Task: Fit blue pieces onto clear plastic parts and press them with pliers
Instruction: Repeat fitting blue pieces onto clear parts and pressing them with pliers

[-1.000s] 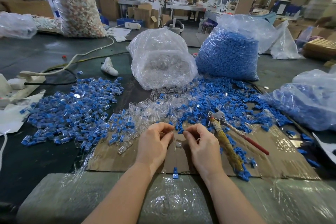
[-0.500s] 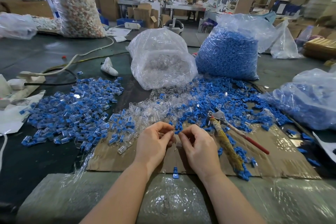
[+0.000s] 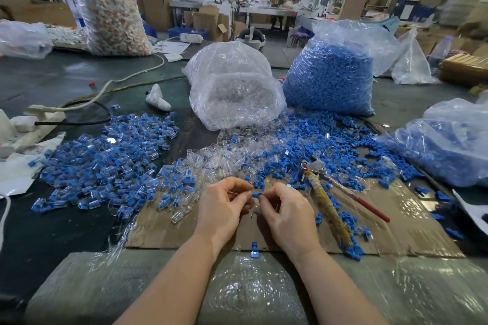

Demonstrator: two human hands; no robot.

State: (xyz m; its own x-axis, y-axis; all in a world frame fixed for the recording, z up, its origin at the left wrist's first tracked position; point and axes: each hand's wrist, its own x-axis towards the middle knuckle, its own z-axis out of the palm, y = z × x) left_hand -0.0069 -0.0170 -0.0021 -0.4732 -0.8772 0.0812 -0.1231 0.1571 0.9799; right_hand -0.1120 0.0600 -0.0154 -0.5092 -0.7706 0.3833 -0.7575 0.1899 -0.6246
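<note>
My left hand [image 3: 223, 208] and my right hand [image 3: 286, 212] meet over a brown cardboard sheet [image 3: 396, 229]. The right thumb and forefinger pinch a small blue piece [image 3: 256, 195]. A clear plastic part [image 3: 252, 203] sits between the two hands, pinched by the left fingers and mostly hidden. Pliers [image 3: 320, 185] with one wrapped yellow handle and one red handle lie on the cardboard, just right of my right hand. Loose blue pieces [image 3: 317, 145] and clear parts [image 3: 224, 158] are heaped beyond the hands.
A pile of fitted blue-and-clear parts [image 3: 105, 163] spreads at the left. Behind stand a clear bag of clear parts [image 3: 232, 87], a bag of blue pieces [image 3: 330, 79] and another bag [image 3: 454, 145] at the right. One blue piece [image 3: 254, 249] lies near the table's front edge.
Both hands have come closer together and moved slightly away from me. The blue piece now shows between the right fingertips, next to the left fingers.
</note>
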